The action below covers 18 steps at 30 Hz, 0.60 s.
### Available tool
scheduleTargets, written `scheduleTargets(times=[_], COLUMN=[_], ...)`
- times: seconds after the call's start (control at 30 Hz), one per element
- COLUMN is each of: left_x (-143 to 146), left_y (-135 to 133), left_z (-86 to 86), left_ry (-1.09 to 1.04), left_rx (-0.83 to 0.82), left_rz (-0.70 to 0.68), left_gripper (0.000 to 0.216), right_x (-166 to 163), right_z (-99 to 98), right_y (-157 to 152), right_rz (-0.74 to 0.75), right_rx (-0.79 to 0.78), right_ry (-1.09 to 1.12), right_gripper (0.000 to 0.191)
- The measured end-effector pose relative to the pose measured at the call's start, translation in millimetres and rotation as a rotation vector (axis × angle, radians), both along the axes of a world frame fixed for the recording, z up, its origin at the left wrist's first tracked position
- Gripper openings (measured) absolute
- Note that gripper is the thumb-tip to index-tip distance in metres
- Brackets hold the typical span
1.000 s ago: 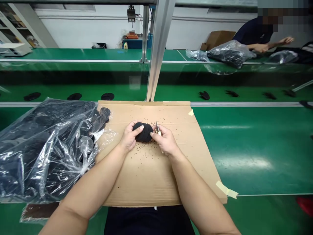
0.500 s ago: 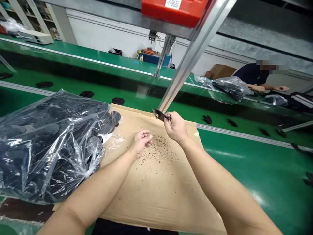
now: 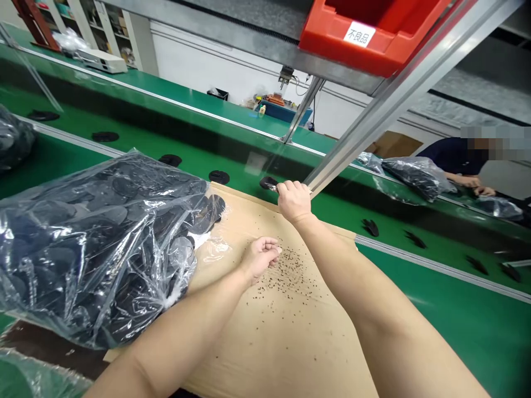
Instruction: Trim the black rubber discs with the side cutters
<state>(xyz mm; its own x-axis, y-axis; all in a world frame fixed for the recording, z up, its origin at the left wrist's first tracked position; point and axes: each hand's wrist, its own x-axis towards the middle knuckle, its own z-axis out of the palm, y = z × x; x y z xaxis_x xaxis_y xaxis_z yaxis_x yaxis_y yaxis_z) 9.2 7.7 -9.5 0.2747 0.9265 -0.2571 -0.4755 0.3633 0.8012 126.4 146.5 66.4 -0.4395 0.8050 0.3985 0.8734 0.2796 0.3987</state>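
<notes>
Green belt (image 3: 244,176) behind brown cardboard (image 3: 265,354)

Clear plastic bag (image 3: 103,243), filled with dark rounded pieces (image 3: 124,186), lies over the cardboard's left side. Red bin (image 3: 348,59) is mounted overhead. Hands are apart from each other. Right hand (image 3: 294,202) reaches past the cardboard's far edge to the belt, fingers bent under. Left hand (image 3: 260,257) is over the cardboard, fingers half curled; whether it pinches anything cannot be told. Black disc (image 3: 267,182) shows against the belt at the right hand; grip on it cannot be confirmed. Similar black pieces (image 3: 170,160) lie spaced along the belt. Silvery item (image 3: 272,188) protrudes from the right hand, which is closed round it. Dark specks (image 3: 292,268) litter the cardboard beside the left hand.
</notes>
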Motion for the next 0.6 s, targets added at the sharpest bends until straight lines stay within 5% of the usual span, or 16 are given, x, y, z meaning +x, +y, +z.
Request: scheduleTargets(times=[0.13,0.3,0.43,0.6], left_x=[0,-1,-3,-4], left_y=[1,1,-4,-7], left_z=[-0.3,-1.1,-0.6,-1.2], left_ry=[0.015,0.034,0.044,0.116], left_rx=[-0.006,0.013,0.031,0.079], left_rz=[-0.004,-0.009,-0.006,-0.019], left_gripper=[0.024,0.027,0.034,0.041], right_x=[-21,-7,49,157], right_z=[0.6,-3.0,-7.6,-13.7], right_y=[5,-34,-61,-62], right_rz=[-0.164,-0.008,-0.035,-0.556], right_rx=[-0.155,-0.151,-0.157,-0.205], right_ry=[-0.069,-0.056,-0.016,0.248], right_gripper=[0.021,0.02,0.024,0.027])
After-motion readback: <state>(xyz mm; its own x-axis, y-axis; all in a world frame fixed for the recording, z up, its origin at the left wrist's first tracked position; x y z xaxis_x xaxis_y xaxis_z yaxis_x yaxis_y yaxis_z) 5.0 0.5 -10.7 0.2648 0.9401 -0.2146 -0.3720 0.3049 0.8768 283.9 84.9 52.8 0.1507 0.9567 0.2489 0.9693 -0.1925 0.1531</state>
